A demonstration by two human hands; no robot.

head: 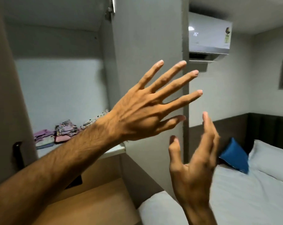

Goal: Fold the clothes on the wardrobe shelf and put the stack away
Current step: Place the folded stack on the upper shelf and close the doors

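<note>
Folded clothes (pixel 56 133) in pink, lilac and floral prints sit in low stacks on the white wardrobe shelf (pixel 116 149) at the left. My left hand (pixel 147 104) is raised in front of the wardrobe's grey side panel, fingers spread wide, holding nothing, its forearm crossing over the shelf's front edge. My right hand (pixel 194 161) is held up lower and to the right, slightly blurred, fingers apart and empty. Part of the clothes at the shelf's right end is hidden behind my left wrist.
The wardrobe's grey side panel (pixel 145 38) stands upright in the middle. A wooden surface (pixel 95 205) lies below the shelf. To the right is a bed with white sheets (pixel 244 192), a blue cushion (pixel 234 156), a white pillow (pixel 273 159). An air conditioner (pixel 208 36) hangs on the wall.
</note>
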